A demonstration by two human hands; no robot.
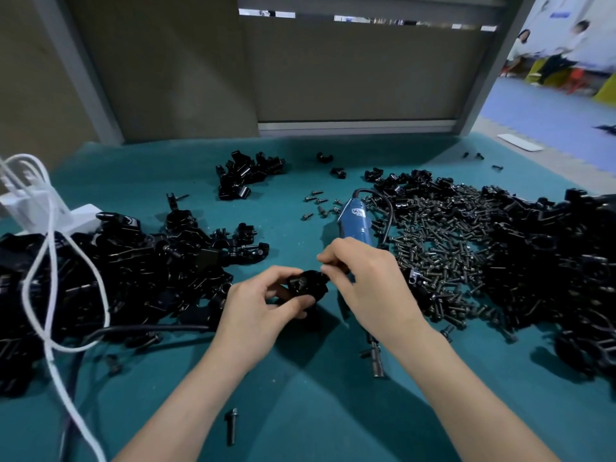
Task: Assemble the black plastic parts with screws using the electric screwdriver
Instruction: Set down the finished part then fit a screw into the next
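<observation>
Above the teal surface (300, 395), the left grip (263, 308) curls round a black plastic part (306, 287) with a screw standing in it. The right grip (363, 285) pinches that part's far right edge. Just beyond the right grip lies the blue electric screwdriver (356, 221), and to its right a pile of screws (443, 255).

A table covered in teal cloth (300, 395) carries several heaps. On the left lies a large pile of black plastic parts (133, 268), with a white cable (50, 295) and a black cord (150, 328) draped over and beside it, and a white power strip (81, 216) behind. A smaller pile of parts (246, 176) sits at the far middle. On the right spreads a heap of screws (443, 248), edged by more black parts (566, 261). A blue electric screwdriver (356, 221) lies just beside the screws. One single screw (231, 425) lies near the front edge.
</observation>
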